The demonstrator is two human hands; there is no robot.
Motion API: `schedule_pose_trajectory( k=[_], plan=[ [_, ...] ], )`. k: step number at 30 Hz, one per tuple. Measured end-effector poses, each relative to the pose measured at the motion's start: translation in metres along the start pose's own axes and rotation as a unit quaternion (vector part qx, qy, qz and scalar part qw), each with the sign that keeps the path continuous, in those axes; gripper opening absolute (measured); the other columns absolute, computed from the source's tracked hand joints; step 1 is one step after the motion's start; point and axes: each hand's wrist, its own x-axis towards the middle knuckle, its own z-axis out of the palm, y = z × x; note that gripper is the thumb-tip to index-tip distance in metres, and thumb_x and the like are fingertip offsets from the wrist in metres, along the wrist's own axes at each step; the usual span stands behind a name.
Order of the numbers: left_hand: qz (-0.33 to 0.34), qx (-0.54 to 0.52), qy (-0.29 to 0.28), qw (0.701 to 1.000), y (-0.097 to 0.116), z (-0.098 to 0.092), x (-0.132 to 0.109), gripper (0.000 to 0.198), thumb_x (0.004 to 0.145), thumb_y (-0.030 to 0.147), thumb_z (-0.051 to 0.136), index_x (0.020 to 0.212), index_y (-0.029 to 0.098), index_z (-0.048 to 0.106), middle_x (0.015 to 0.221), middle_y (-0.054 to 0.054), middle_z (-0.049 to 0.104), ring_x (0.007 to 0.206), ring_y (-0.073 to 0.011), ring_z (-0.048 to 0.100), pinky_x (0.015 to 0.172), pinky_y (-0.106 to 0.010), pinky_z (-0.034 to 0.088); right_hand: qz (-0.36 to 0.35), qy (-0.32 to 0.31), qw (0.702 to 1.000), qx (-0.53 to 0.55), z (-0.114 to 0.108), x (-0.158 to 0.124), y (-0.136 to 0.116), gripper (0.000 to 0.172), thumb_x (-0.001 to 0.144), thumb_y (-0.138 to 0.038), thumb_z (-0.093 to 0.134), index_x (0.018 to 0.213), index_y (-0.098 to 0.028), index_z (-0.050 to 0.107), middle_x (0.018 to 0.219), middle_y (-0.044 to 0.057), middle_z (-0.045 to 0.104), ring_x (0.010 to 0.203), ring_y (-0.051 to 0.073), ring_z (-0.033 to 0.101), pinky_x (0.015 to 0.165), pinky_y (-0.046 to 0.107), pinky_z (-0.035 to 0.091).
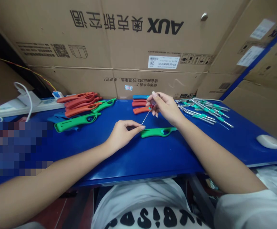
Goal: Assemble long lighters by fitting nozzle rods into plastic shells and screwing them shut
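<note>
A thin metal rod (146, 117) slants between my two hands above the blue table. My left hand (125, 132) pinches its lower end between thumb and forefinger. At its upper end, by a small red and teal piece, my right hand (163, 106) has its fingers closed on the rod. Just beneath my hands lies a green lighter body (156, 132) with a trigger loop. Behind them are a blue lighter body (139, 97), a red one (138, 104) and an orange one (140, 110), their right ends partly hidden by my right hand.
Red and orange lighter bodies (81, 101) and green ones (75, 122) lie at the left. Metal tubes with teal parts (205, 111) are piled at the right, near a white mouse-like object (269, 142). Cardboard (129, 41) stands behind the table (129, 162); a power strip (45, 104) sits back left.
</note>
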Motion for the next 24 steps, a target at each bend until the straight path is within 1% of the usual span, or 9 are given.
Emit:
schedule_pose_trajectory(
  k=[3, 5, 8, 10, 13, 15, 17, 20, 24],
  plan=[
    [-0.017, -0.021, 0.016, 1.000, 0.001, 0.001, 0.000, 0.027, 0.079, 0.045, 0.078, 0.084, 0.019, 0.082, 0.082, -0.003, 0.080, 0.074, -0.0202, 0.072, 0.070, -0.029, 0.054, -0.038, -0.021, 0.999, 0.024, -0.002, -0.002, -0.004, 0.038, 0.093, -0.057, 0.062, 0.097, -0.019, 0.063, 0.078, -0.002, 0.067, 0.050, 0.006, 0.055, 0.042, 0.017, 0.044],
    [-0.021, -0.022, 0.026, 0.999, 0.001, 0.001, 0.001, 0.028, 0.078, 0.046, 0.079, 0.084, 0.019, 0.082, 0.082, -0.004, 0.080, 0.074, -0.0206, 0.072, 0.069, -0.029, 0.054, -0.057, -0.033, 0.997, 0.031, -0.003, -0.004, -0.006, 0.034, 0.094, -0.052, 0.063, 0.104, -0.019, 0.063, 0.078, -0.002, 0.067, 0.050, 0.006, 0.055, 0.043, 0.018, 0.044],
    [-0.005, -0.010, 0.027, 1.000, 0.000, 0.001, 0.000, 0.027, 0.077, 0.046, 0.080, 0.083, 0.019, 0.082, 0.083, -0.004, 0.080, 0.076, -0.0212, 0.072, 0.071, -0.031, 0.054, -0.088, -0.038, 0.995, 0.012, -0.001, -0.006, -0.006, 0.039, 0.093, -0.051, 0.065, 0.119, -0.022, 0.060, 0.078, -0.002, 0.068, 0.050, 0.007, 0.057, 0.045, 0.020, 0.048],
    [0.012, -0.001, 0.025, 1.000, -0.001, 0.001, 0.000, 0.025, 0.078, 0.045, 0.080, 0.083, 0.020, 0.082, 0.085, -0.005, 0.080, 0.078, -0.0212, 0.072, 0.073, -0.031, 0.054, -0.119, -0.011, 0.993, -0.020, 0.003, -0.009, -0.006, 0.045, 0.091, -0.050, 0.069, 0.126, -0.025, 0.058, 0.076, -0.003, 0.068, 0.050, 0.009, 0.059, 0.046, 0.022, 0.050],
    [0.024, 0.007, 0.019, 1.000, -0.003, 0.002, -0.001, 0.023, 0.078, 0.044, 0.080, 0.083, 0.022, 0.083, 0.086, -0.005, 0.080, 0.079, -0.0211, 0.072, 0.075, -0.032, 0.054, -0.169, 0.038, 0.983, -0.061, 0.008, -0.014, -0.008, 0.038, 0.088, -0.048, 0.073, 0.117, -0.025, 0.063, 0.077, -0.002, 0.068, 0.058, 0.012, 0.065, 0.052, 0.023, 0.055],
    [0.029, 0.011, 0.016, 0.999, -0.003, 0.002, -0.001, 0.021, 0.079, 0.043, 0.080, 0.083, 0.022, 0.083, 0.086, -0.004, 0.080, 0.080, -0.0209, 0.072, 0.075, -0.032, 0.054, -0.192, 0.036, 0.978, -0.075, 0.010, -0.018, -0.011, 0.033, 0.092, -0.047, 0.069, 0.114, -0.023, 0.064, 0.081, 0.000, 0.070, 0.064, 0.013, 0.068, 0.058, 0.025, 0.058],
    [0.032, 0.013, 0.012, 0.999, -0.004, 0.003, -0.001, 0.021, 0.079, 0.042, 0.079, 0.084, 0.022, 0.083, 0.086, -0.004, 0.080, 0.080, -0.0207, 0.072, 0.076, -0.032, 0.054, -0.195, -0.005, 0.978, -0.077, 0.010, -0.020, -0.014, 0.036, 0.097, -0.046, 0.062, 0.124, -0.023, 0.061, 0.088, 0.002, 0.072, 0.066, 0.013, 0.069, 0.060, 0.026, 0.059],
    [0.032, 0.017, 0.010, 0.999, -0.005, 0.003, 0.001, 0.021, 0.080, 0.042, 0.079, 0.084, 0.022, 0.083, 0.086, -0.004, 0.080, 0.080, -0.0208, 0.071, 0.076, -0.032, 0.053, -0.182, -0.069, 0.978, -0.074, 0.010, -0.021, -0.015, 0.046, 0.099, -0.044, 0.058, 0.140, -0.024, 0.052, 0.093, 0.003, 0.072, 0.065, 0.012, 0.067, 0.057, 0.025, 0.058],
    [0.036, 0.023, -0.008, 0.999, -0.006, 0.004, 0.001, 0.020, 0.081, 0.041, 0.077, 0.082, 0.022, 0.082, 0.086, -0.004, 0.079, 0.081, -0.0209, 0.072, 0.077, -0.033, 0.055, -0.160, -0.060, 0.980, -0.101, 0.011, -0.020, -0.011, 0.045, 0.093, -0.041, 0.068, 0.133, -0.024, 0.057, 0.092, 0.002, 0.071, 0.065, 0.013, 0.066, 0.053, 0.023, 0.053]
  ],
)
